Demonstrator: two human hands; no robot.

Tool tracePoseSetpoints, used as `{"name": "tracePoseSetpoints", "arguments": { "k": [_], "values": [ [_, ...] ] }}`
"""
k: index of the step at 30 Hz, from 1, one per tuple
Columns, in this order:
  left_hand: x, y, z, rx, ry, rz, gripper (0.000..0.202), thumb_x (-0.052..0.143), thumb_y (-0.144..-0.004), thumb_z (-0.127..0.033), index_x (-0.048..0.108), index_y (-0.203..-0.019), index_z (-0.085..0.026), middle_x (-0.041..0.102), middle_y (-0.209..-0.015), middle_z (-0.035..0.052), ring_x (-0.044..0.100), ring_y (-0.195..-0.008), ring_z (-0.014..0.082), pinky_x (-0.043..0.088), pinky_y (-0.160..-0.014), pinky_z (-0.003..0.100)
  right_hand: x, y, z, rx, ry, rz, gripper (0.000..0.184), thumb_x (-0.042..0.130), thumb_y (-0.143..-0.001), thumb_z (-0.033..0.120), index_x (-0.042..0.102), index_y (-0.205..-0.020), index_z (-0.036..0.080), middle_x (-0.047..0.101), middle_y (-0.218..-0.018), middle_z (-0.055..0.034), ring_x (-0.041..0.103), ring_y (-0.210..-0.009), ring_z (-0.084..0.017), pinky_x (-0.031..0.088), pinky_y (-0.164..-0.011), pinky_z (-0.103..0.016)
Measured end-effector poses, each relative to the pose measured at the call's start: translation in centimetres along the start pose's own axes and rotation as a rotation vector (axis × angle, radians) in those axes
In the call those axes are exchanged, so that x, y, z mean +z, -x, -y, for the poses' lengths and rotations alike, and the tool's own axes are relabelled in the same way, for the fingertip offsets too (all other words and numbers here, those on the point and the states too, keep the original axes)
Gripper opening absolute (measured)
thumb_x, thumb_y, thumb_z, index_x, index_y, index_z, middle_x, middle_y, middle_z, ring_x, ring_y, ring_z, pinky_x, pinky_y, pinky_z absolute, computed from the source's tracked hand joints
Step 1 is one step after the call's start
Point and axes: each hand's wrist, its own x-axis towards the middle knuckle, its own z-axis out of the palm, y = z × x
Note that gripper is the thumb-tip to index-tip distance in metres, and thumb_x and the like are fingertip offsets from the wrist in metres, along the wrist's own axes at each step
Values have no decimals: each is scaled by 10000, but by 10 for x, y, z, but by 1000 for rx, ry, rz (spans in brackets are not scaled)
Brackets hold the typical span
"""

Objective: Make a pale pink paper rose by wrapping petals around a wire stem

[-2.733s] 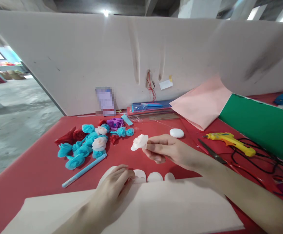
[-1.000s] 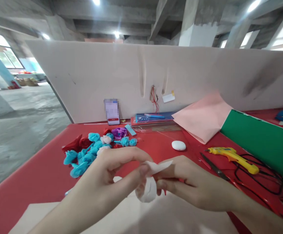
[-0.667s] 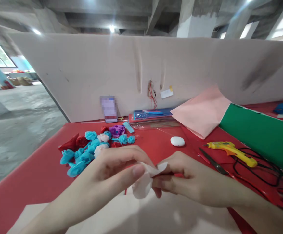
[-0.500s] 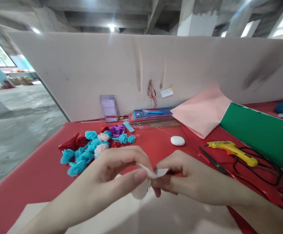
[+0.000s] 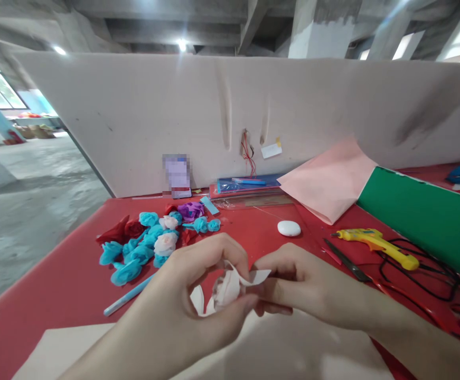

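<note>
I count one pale-pink paper flower (image 5: 230, 287) clamped in left hand (image 5: 182, 295) and right hand (image 5: 299, 279) over red bench (image 5: 67, 285); two pale-pink blooms (image 5: 165, 244), one yellow plastic glue gun (image 5: 380, 247). Left hand partly hides one light-blue straight stick (image 5: 124, 300).

We've got our left hand (image 5: 176, 295) curled around a pale paper flower (image 5: 226, 291), and our right hand (image 5: 303, 282) pinches its edge! Blue, pink, red and purple flowers (image 5: 147, 241) crowd the red counter (image 5: 75, 274) to our left; a yellow glue gun (image 5: 378, 245) lies beside scissors (image 5: 348, 260) to our right.
</note>
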Motion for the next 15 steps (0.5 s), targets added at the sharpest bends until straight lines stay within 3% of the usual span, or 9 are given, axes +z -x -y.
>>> {"name": "tracePoseSetpoints", "arguments": {
  "k": [5, 9, 12, 15],
  "values": [
    [3, 1, 0, -15, -6, -39, 250, 495, -712, -46, 501, -795, -282, 542, -727, -75, 590, -657, 112, 477, -580, 183, 4, 1, 3, 25, -96, -41, 239, 591, -846, 279, 574, -666, 122, 499, -623, 31, 377, -545, -52, 273, -496, -192],
    [6, -1, 0, -22, 23, -40, 253, 498, -680, -42, 507, -781, -273, 544, -705, -67, 586, -600, 117, 488, -530, 192, 2, 1, 2, 33, -136, 19, 279, 524, -886, 284, 556, -656, 129, 433, -573, 51, 339, -512, -48, 250, -481, -199],
    [7, -1, -2, -29, 48, -88, 210, 501, -687, -66, 522, -760, -261, 566, -672, -66, 584, -582, 113, 471, -508, 182, 1, 2, -1, 33, -74, 45, 297, 486, -903, 303, 557, -671, 132, 394, -556, 60, 329, -506, -50, 259, -485, -202],
    [6, 0, -3, -46, 72, -119, 232, 503, -666, -50, 545, -759, -259, 579, -669, -76, 580, -596, 96, 462, -534, 158, 3, 4, 0, -8, 71, -32, 170, 513, -878, 244, 609, -787, 138, 496, -644, 37, 417, -570, -57, 326, -524, -187]
  ]
}}
